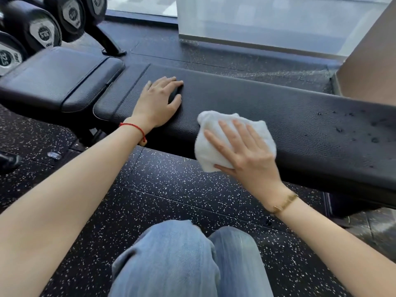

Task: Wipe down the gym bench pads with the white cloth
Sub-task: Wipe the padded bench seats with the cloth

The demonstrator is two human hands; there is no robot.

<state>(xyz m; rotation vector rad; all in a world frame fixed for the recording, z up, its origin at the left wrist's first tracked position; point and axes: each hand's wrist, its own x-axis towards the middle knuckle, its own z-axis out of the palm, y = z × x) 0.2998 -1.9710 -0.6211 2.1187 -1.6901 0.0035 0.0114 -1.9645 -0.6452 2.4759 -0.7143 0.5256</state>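
Wiping is already going on: the right hand is pressing the cloth flat onto the long pad, right of centre in the frame, near the pad's front edge. Fingers are lying straight and spread on top, thumb tucking under the cloth's lower edge, so the grip is more a flat press than a fist. Part of the cloth is hanging over the front edge of the surface.

The left hand is resting on the same pad further left, fingers relaxed and holding nothing, just bracing by the look of it.

Over at the right end of the pad I'm seeing dark specks, crumbs or wet spots, can't really tell which. So I'd guess the next pass is calling for a sweep rightward with steady pressure, keeping the cloth bunched under the palm so it isn't sliding off the edge.

The seat pad at upper left is sitting just beside the long one, and I reckon it's needing a wipe too. Dumbbells are sitting behind it.
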